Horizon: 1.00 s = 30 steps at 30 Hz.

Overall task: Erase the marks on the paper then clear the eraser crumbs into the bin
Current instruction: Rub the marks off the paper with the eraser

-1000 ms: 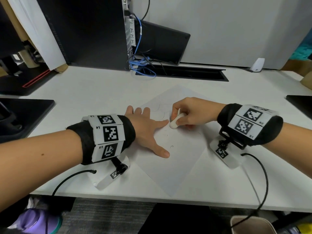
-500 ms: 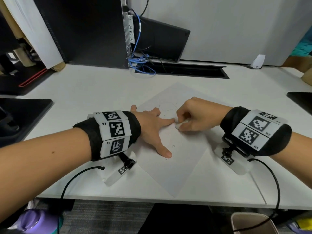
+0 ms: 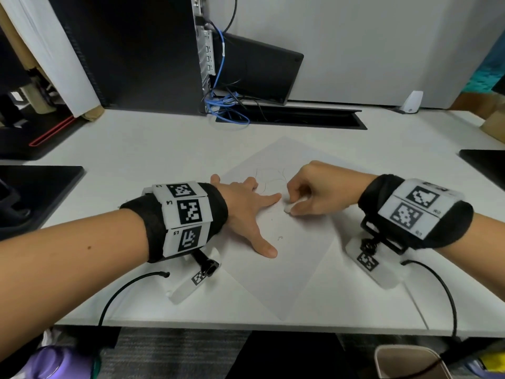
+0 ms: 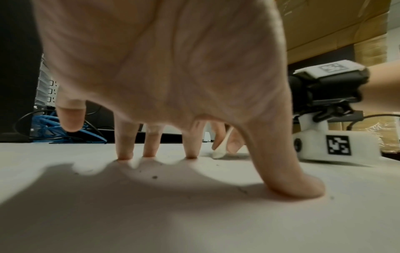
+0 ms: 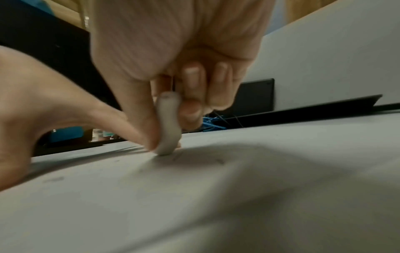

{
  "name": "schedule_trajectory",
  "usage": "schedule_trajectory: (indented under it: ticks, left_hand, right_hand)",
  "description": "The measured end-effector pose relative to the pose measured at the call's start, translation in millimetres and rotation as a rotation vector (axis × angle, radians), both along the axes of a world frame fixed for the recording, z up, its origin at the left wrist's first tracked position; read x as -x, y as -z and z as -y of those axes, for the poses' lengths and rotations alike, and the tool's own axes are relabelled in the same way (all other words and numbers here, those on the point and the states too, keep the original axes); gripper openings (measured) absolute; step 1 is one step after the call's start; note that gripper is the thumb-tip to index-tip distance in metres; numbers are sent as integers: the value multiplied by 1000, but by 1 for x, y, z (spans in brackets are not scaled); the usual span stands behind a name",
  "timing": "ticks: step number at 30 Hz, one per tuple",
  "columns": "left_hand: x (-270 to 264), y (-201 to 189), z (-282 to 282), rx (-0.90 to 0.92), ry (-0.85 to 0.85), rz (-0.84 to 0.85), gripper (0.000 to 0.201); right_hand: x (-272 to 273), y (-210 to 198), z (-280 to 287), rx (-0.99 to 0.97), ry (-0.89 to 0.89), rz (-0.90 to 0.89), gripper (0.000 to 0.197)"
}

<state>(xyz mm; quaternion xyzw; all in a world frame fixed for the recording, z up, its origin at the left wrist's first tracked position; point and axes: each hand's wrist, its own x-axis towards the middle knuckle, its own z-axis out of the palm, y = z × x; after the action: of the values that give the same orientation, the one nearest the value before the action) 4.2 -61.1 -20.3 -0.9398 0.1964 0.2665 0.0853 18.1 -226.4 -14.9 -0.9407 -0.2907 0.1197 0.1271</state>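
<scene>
L hand (image 3: 246,212) is splayed flat, fingertips (image 4: 191,154) and thumb pressing the paper (image 3: 295,258) onto the white desk (image 3: 142,149). R hand (image 3: 317,190) pinches a white eraser (image 5: 167,125) betw thumb & curled fingers, its tip touching the sheet just beside the L index finger, near faint pencil marks (image 3: 269,177).

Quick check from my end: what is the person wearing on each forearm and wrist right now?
Both forearms are bare, no sleeves. The left hand and right hand each have a black wrist wrap carrying white panels with black square codes, a white camera block slung beneath, and a thin black cable.
</scene>
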Motion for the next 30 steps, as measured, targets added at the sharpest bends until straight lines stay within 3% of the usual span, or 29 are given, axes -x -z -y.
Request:
schedule_trajectory:
  ticks: [5, 9, 12, 19, 22, 27, 30]
  left_hand:
    - [-1, 1, 0, 0, 5, 1, 105]
    - [0, 1, 0, -14, 4, -2, 109]
    - [-1, 1, 0, 0, 5, -7, 108]
    - [-7, -3, -10, 140, -9, 42, 101]
    - [-17, -3, -15, 194, -44, 75, 97]
    - [-22, -2, -15, 74, -26, 52, 104]
    - [-27, -1, -13, 45, -19, 38, 104]
  right_hand:
    - [9, 5, -6, -2, -64, -60, 34]
    - [-1, 1, 0, 33, -11, 29, 37]
    - [3, 5, -5, 44, -54, -9, 37]
    - [-28, -14, -2, 65, 14, 83, 11]
    - [-36, -9, -12, 50, -8, 35, 11]
    - [-36, -2, -16, 45, -44, 4, 30]
    - [-25, 5, -18, 15, -101, -89, 29]
